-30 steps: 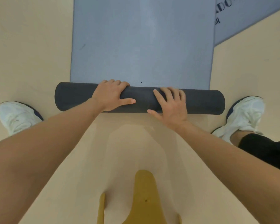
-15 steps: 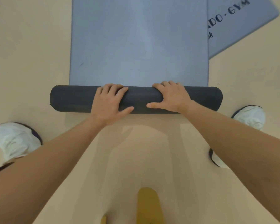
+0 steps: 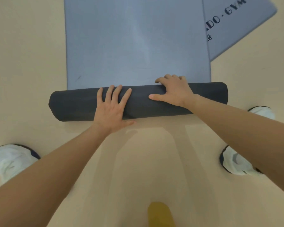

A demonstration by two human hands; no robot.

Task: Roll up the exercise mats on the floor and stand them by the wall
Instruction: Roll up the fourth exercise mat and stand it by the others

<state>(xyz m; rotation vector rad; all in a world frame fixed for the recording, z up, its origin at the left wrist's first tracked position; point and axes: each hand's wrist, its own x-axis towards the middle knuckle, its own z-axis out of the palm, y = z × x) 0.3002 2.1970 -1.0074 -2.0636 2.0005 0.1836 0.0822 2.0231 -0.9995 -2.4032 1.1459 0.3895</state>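
A grey-blue exercise mat (image 3: 134,40) lies flat on the tan floor ahead of me. Its near end is wound into a thick dark roll (image 3: 72,104) lying crosswise. My left hand (image 3: 112,107) presses flat on the roll's middle with straight, spread fingers. My right hand (image 3: 173,90) sits on the roll further right, its fingers curled over the far top edge and the thumb stretched along the near face. A second grey-blue mat (image 3: 236,25) with dark "GYM" lettering lies flat at the upper right, partly under the first.
My white shoes stand on the floor, one at the lower left (image 3: 11,159), one at the right (image 3: 236,161). A yellow-brown object (image 3: 160,215) shows at the bottom edge. Tan floor (image 3: 23,54) runs along both sides of the mat.
The roll has moved forward along the mat and grown thicker. My right hand shifted up over its far edge, and my left hand flattened on its near face. My feet sit lower in view.
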